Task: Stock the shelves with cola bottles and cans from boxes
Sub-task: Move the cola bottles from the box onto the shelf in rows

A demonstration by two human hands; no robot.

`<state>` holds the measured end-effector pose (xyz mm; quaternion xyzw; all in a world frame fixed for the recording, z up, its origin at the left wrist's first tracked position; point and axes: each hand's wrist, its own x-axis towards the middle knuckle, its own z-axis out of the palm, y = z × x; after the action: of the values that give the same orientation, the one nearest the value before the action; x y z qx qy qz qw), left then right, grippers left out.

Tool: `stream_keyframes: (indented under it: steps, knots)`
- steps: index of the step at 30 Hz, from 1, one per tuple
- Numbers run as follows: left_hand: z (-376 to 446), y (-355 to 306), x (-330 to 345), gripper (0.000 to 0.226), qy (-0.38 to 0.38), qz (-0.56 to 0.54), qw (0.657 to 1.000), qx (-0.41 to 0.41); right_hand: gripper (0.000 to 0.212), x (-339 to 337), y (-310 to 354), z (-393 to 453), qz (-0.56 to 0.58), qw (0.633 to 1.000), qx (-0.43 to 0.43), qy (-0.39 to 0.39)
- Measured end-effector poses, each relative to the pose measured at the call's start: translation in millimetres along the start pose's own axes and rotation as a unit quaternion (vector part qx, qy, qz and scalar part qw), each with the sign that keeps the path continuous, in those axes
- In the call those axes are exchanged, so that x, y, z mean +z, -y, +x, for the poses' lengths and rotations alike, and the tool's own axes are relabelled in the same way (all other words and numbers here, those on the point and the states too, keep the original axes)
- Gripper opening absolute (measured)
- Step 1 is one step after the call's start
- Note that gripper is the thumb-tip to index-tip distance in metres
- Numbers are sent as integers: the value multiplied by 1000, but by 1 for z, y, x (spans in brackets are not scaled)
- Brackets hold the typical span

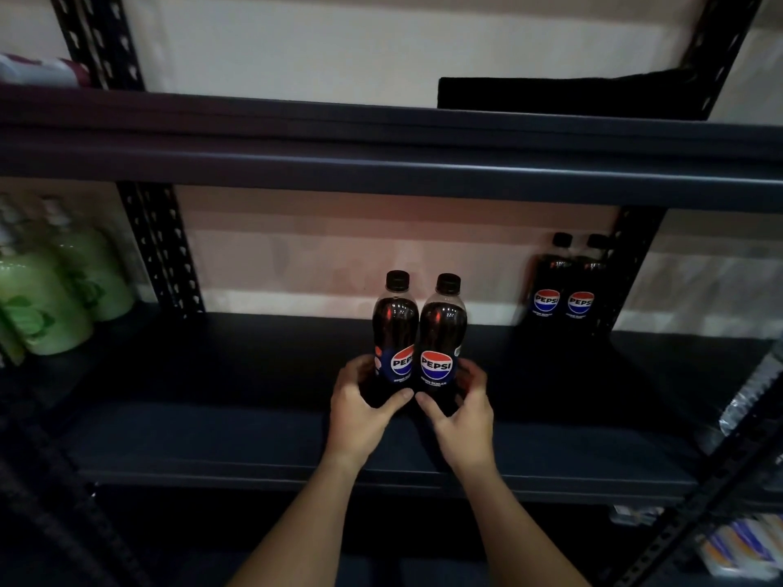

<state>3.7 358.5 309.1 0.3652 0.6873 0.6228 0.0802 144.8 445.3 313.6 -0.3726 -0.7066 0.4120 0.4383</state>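
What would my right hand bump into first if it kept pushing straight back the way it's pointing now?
Likely nothing before the back wall. The right hand grips a cola bottle, the shelf behind looks free, and the far bottles stand off right, though depth is unclear.

Cola bottles [419, 332] dark, black caps; shelf [212, 438] black.

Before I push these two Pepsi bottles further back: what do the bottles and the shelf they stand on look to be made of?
Pepsi bottles: clear, glossy plastic by the look; dark cola shows through and highlights glint on the shoulders. The black caps look like matte plastic. The left hand and right hand each grip one. Shelf: probably dark painted metal with a dull finish, judging by the perforated steel-type uprights; the board itself could be laminate.
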Motion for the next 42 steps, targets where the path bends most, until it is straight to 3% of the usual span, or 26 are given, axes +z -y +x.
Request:
stream_keyframes:
  steps: [16,22,31,42]
  knots:
    - [6,6,-1,55,63,-18,997,-37,65,1,2,-1,-11,1000,4,-3]
    - [3,3,6,62,27,21,999,3,71,3,5,-3,-45,999,-4,-18]
    - [9,6,17,63,8,48,999,22,61,11,2,4,-123,992,0,-38]
    - [63,11,82,60,24,42,999,10,63,0,-27,81,-169,984,36,-49]
